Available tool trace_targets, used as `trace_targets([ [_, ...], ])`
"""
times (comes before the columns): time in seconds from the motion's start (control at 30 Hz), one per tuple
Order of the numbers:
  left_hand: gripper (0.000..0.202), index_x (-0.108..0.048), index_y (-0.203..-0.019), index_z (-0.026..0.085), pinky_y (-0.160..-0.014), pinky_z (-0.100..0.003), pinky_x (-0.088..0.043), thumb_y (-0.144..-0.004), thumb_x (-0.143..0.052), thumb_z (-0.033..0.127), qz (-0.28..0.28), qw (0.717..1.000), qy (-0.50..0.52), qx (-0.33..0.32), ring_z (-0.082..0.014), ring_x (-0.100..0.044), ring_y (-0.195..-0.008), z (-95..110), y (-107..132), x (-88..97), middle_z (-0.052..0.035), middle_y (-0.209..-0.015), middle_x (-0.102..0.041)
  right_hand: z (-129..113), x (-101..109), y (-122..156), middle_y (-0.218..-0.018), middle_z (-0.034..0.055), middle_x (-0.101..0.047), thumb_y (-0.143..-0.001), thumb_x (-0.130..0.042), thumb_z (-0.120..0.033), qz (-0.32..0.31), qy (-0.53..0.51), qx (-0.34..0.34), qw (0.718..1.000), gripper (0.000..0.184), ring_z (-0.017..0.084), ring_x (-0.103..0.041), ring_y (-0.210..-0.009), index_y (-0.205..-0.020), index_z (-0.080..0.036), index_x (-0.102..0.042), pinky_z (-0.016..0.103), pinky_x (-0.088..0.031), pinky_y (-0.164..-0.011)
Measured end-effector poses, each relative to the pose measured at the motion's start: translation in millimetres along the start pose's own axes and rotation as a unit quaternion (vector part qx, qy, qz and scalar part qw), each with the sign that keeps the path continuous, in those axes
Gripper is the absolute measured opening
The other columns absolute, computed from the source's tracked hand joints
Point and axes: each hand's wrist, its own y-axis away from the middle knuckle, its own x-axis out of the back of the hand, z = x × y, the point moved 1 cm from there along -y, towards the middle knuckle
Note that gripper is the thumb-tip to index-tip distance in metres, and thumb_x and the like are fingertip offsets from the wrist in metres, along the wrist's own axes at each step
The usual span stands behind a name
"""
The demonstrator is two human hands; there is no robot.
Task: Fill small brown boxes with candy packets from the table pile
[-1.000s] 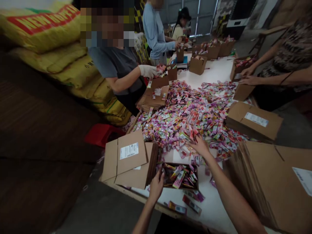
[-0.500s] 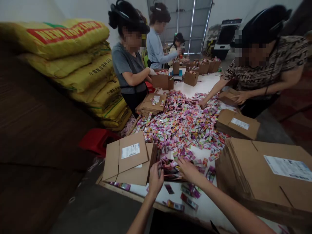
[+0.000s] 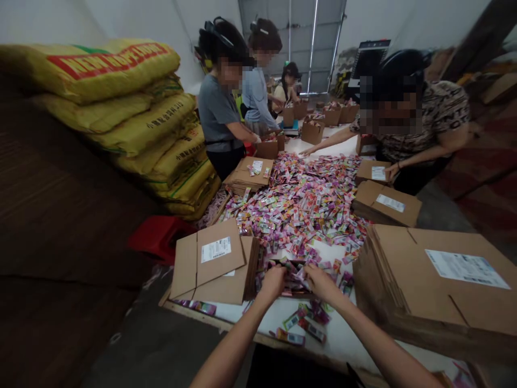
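In front of me on the table sits a small open cardboard box [image 3: 298,295], filled with colourful wrapped packets [image 3: 296,276]. My left hand [image 3: 273,281] is curled closed over its left end. At the right end my right hand [image 3: 323,284] is also closed, fingers bent inward over the edge. Fingertips of both hands are partly hidden among the packets and box walls. Several loose packets [image 3: 307,326] lie on the white tabletop just nearer to me than the box.
Flattened cartons form a left stack [image 3: 216,269] and a larger right stack [image 3: 440,280]. A wide heap of packets [image 3: 307,199] covers the table beyond. Co-workers stand around it, one reaching across from the right. Yellow sacks [image 3: 161,124] and a red stool [image 3: 155,237] are at left.
My left hand has shifted right and curled over the box's end. My right hand has drawn back slightly and closed. The right-hand co-worker's arm now stretches farther across the table.
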Motion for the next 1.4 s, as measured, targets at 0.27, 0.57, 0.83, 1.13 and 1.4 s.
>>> trace_targets([
  [0.27,0.047,-0.052,-0.141,0.021,-0.113,-0.035,-0.041,-0.095,-0.051,0.029,0.103,0.992,0.042,-0.062,-0.0214,-0.052,-0.133,-0.6,16.1,49.1,-0.0125,-0.145,-0.057,38.5,62.5,15.3,-0.106,0.0128,-0.065,-0.087,-0.044,-0.023,0.287,-0.065,-0.073,0.953,0.027,0.027,-0.062,-0.102,-0.107,-0.016,-0.062,0.038,-0.047,-0.092],
  [0.57,0.025,-0.077,-0.104,0.02,-0.086,-0.041,-0.055,-0.082,-0.064,0.024,-0.043,0.998,-0.037,-0.024,-0.0324,-0.07,-0.102,-1.8,14.5,-11.5,-0.0155,-0.111,-0.074,-5.1,-7.2,38.4,-0.11,0.0167,-0.073,-0.086,-0.052,-0.007,-0.058,0.077,-0.174,0.98,0.044,0.029,-0.069,-0.104,-0.129,-0.013,-0.057,0.033,-0.046,-0.083],
  [0.83,0.033,-0.062,-0.117,0.013,-0.107,-0.042,-0.041,-0.096,-0.038,0.019,0.1,0.991,-0.046,0.078,-0.0289,-0.057,-0.124,-15.4,26.9,7.4,-0.0202,-0.129,-0.063,-24.2,0.4,10.6,-0.138,0.0143,-0.058,-0.082,-0.061,-0.012,0.11,0.1,-0.063,0.987,0.042,0.031,-0.051,-0.13,-0.123,-0.02,-0.063,0.042,-0.038,-0.108],
  [1.13,0.025,-0.066,-0.106,0.014,-0.086,-0.033,-0.051,-0.087,-0.053,0.006,0.018,0.996,-0.015,0.087,-0.0215,-0.07,-0.097,-23.2,0.1,-37.1,-0.0112,-0.1,-0.074,-20.6,-51.2,-17.1,-0.106,0.0171,-0.075,-0.086,-0.046,0.0,-0.041,0.074,-0.182,0.98,0.039,0.024,-0.071,-0.1,-0.116,-0.013,-0.068,0.03,-0.049,-0.085],
  [1.4,0.014,-0.066,-0.102,0.012,-0.094,-0.042,-0.052,-0.09,-0.059,0.015,0.023,0.996,-0.008,0.082,-0.0216,-0.067,-0.102,-18.3,-10.4,-49.5,-0.009,-0.104,-0.072,-29.2,-66.5,-32.0,-0.103,0.0155,-0.076,-0.085,-0.059,-0.012,-0.063,0.041,-0.161,0.984,0.022,0.025,-0.072,-0.099,-0.102,-0.015,-0.074,0.028,-0.05,-0.081],
])
